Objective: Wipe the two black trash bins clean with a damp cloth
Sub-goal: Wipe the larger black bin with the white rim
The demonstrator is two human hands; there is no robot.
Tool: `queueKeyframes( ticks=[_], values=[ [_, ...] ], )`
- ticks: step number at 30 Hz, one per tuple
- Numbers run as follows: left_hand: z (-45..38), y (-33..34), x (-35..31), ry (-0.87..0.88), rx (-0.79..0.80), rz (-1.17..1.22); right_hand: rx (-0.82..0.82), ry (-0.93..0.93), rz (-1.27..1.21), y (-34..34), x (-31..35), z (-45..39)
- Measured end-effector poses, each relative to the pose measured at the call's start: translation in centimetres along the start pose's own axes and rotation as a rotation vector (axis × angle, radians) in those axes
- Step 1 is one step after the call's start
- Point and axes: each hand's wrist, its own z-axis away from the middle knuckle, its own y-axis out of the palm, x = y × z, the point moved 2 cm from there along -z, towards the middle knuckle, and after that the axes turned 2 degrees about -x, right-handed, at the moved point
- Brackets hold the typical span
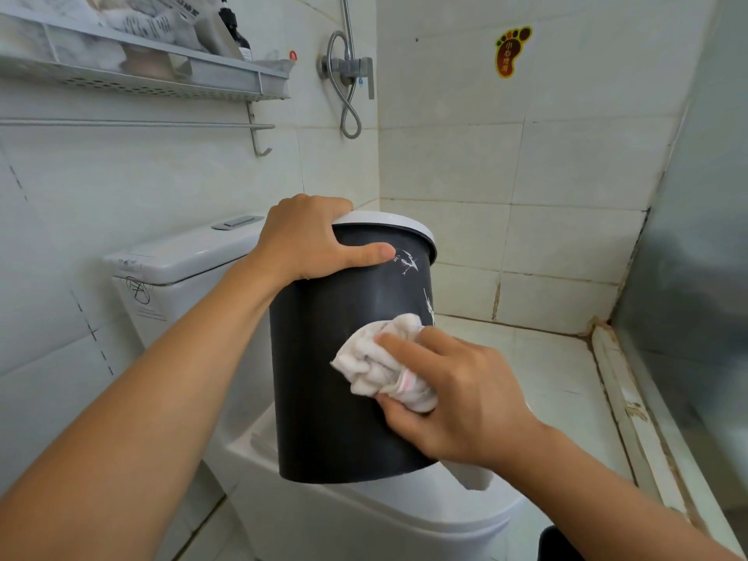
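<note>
Right hand (pixel 457 394) is pinching a crumpled white cloth (pixel 384 364) against the round black plastic bin (pixel 324 378); left hand (pixel 301 240) is gripping the bin's white rim (pixel 409 224), above the white toilet lid (pixel 404 508).

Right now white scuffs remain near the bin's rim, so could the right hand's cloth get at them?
Probably yes: the cloth sits just below the scuffs, with bare bin wall between.

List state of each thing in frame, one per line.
black trash bin: held up above the toilet, white scuffs near the rim
white rim ring: on the bin top
cloth: bunched, pressed on the bin wall
left hand: grips the bin rim
right hand: holds the cloth
toilet lid: down
shower hose: hangs looped
</note>
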Motion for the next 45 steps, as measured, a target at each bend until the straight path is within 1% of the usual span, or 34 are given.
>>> queueKeyframes(
  ticks=[3, 5, 10, 14, 16, 19, 21, 25, 28, 31, 33, 35, 36, 38, 40, 41, 43, 45],
  values=[
    [0.3, -0.2, 0.7, 0.047, -0.013, 0.069, -0.054, 0.19, -0.079, -0.2, -1.1, -1.2],
    [0.6, -0.4, 0.9, 0.088, -0.025, 0.107, -0.078, 0.262, -0.086, -0.2, -1.4, -2.4],
    [0.9, -0.7, 0.2, 0.158, -0.049, 0.149, -0.111, 0.32, -0.11, -0.8, -1.5, -4.7],
    [1.1, -0.6, -0.4, 0.204, -0.085, 0.137, -0.096, 0.344, -0.144, -1.2, -2.1, -5.8],
    [1.3, -0.6, -0.6, 0.217, -0.1, 0.11, -0.102, 0.445, -0.17, -1.3, -3.2, -6.2],
    [1.2, -0.6, -0.8, 0.186, -0.082, 0.075, -0.106, 0.641, -0.235, -1.7, -5.5, -6.1],
    [1.1, -0.6, -1.1, 0.162, -0.047, 0.029, -0.093, 0.694, -0.249, -1.8, -6.3, -5.9],
    [0.8, -0.8, -1.4, 0.141, 0.027, 0.009, -0.074, 0.648, -0.231, -1.3, -5.7, -5.7],
    [0.7, -1.2, -1.3, 0.12, 0.098, 0.058, -0.076, 0.617, -0.264, -0.9, -5.5, -5.4],
    [0.7, -1.5, -1.9, 0.123, 0.157, 0.096, -0.086, 0.625, -0.306, -0.5, -5.5, -5.1],
    [0.7, -1.5, -2.3, 0.12, 0.165, 0.086, -0.114, 0.626, -0.251, -0.3, -5.4, -5.1],
    [0.5, -1.3, -2.6, 0.112, 0.161, 0.075, -0.183, 0.616, -0.167, -0.3, -4.8, -5.0],
    [0.4, -1.2, -2.7, 0.109, 0.163, 0.065, -0.227, 0.586, -0.121, -0.5, -4.4, -4.9],
    [0.3, -1.1, -2.9, 0.109, 0.17, 0.044, -0.276, 0.465, -0.04, -0.8, -3.3, -4.8],
    [0.4, -1.3, -2.9, 0.121, 0.167, 0.061, -0.263, 0.348, -0.028, -1.2, -2.7, -5.0],
    [0.6, -1.4, -2.9, 0.128, 0.166, 0.079, -0.248, 0.328, -0.048, -1.4, -2.9, -5.2],
    [0.8, -1.6, -3.0, 0.134, 0.174, 0.089, -0.226, 0.374, -0.078, -1.9, -3.7, -5.6],
    [0.9, -1.6, -3.0, 0.132, 0.193, 0.078, -0.193, 0.526, -0.067, -2.0, -5.8, -5.7]
  ],
)
